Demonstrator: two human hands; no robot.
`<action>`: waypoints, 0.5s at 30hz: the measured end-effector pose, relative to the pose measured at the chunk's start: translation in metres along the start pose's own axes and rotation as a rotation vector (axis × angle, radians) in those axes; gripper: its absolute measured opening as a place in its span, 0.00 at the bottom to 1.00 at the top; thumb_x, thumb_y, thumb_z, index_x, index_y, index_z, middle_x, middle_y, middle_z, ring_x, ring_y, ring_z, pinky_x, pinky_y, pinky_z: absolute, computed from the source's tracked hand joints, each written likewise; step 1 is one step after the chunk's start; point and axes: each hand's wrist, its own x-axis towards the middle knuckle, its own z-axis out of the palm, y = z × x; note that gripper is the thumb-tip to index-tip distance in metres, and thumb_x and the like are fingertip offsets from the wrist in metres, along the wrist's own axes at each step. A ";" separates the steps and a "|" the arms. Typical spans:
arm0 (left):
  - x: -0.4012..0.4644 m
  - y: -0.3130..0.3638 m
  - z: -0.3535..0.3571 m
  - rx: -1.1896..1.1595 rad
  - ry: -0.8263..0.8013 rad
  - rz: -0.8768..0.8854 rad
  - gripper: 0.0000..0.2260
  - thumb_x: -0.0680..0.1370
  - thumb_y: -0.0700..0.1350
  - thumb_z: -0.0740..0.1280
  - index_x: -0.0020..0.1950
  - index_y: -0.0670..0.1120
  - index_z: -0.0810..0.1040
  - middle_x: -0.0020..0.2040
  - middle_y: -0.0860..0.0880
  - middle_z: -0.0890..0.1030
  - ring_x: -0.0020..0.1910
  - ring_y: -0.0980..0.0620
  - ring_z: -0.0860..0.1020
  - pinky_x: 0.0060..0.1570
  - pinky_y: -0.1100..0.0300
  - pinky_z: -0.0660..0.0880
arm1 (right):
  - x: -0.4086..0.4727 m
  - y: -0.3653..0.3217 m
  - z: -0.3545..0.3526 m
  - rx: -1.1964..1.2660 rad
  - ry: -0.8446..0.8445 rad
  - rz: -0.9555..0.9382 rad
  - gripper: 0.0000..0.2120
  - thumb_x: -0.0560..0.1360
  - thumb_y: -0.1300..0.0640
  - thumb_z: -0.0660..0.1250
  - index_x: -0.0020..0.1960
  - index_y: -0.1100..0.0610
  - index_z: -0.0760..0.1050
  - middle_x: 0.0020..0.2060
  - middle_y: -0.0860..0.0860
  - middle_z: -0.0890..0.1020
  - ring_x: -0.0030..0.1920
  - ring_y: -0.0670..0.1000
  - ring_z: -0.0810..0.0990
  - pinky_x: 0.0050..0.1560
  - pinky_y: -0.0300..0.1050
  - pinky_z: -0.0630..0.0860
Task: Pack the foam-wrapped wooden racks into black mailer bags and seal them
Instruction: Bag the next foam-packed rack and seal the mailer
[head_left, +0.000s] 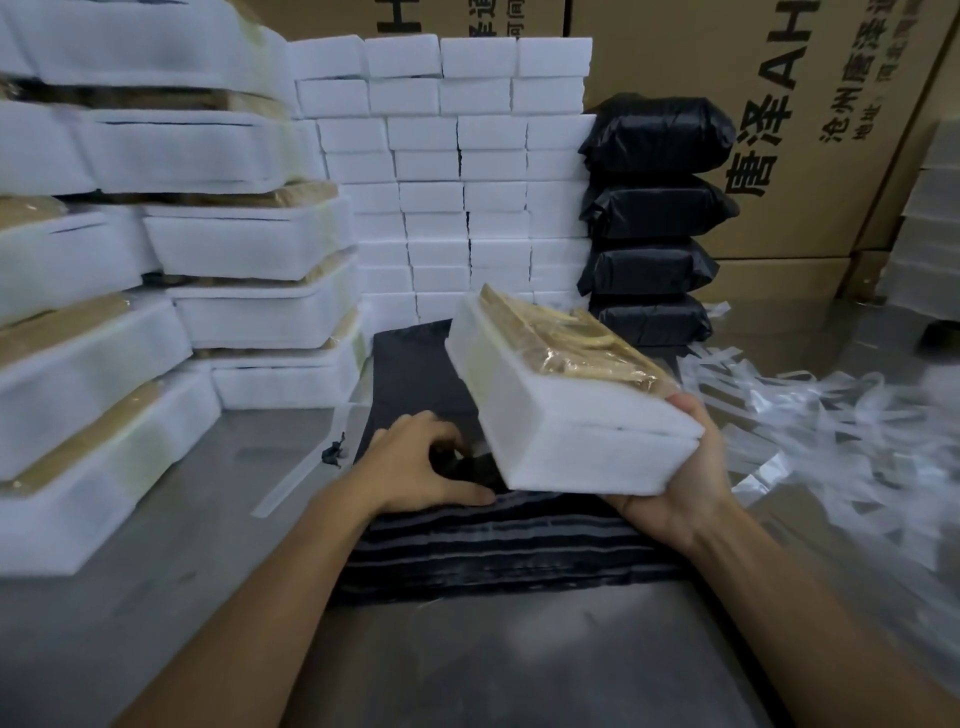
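One foam-wrapped rack (566, 400) held tilted above the mailer bag stack (498, 540), right hand (675, 493) gripping its near end; left hand (421, 467) fingers curled, pinching top bag's mouth. Loading step; next, likely open mouth, slide rack in

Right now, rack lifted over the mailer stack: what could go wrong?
1. The right hand alone holds the foam-wrapped rack, tilted and gripped only at its near end; it may slip.
2. The left hand is working at the black mailer bags; it could lift several layers rather than one.
3. Peeled strips lie close by and might get caught in the seal.
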 end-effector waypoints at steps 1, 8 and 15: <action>0.000 -0.001 -0.004 -0.038 -0.029 -0.003 0.30 0.55 0.75 0.70 0.50 0.58 0.80 0.52 0.58 0.73 0.55 0.53 0.73 0.56 0.53 0.72 | 0.000 0.000 -0.001 0.011 -0.010 -0.001 0.13 0.63 0.44 0.68 0.40 0.53 0.82 0.38 0.50 0.81 0.38 0.54 0.83 0.40 0.48 0.78; -0.004 0.003 -0.013 0.053 -0.029 0.075 0.09 0.69 0.59 0.76 0.41 0.62 0.76 0.48 0.59 0.77 0.46 0.57 0.77 0.42 0.62 0.73 | -0.004 -0.008 -0.006 0.076 -0.200 -0.019 0.12 0.63 0.50 0.66 0.41 0.55 0.82 0.43 0.51 0.83 0.42 0.54 0.84 0.45 0.49 0.79; -0.005 0.011 -0.013 0.035 -0.073 0.068 0.06 0.72 0.49 0.75 0.47 0.50 0.83 0.47 0.54 0.81 0.45 0.55 0.79 0.44 0.58 0.78 | -0.013 -0.009 0.014 0.037 -0.346 -0.037 0.25 0.54 0.46 0.84 0.47 0.58 0.87 0.43 0.55 0.87 0.43 0.54 0.87 0.42 0.49 0.83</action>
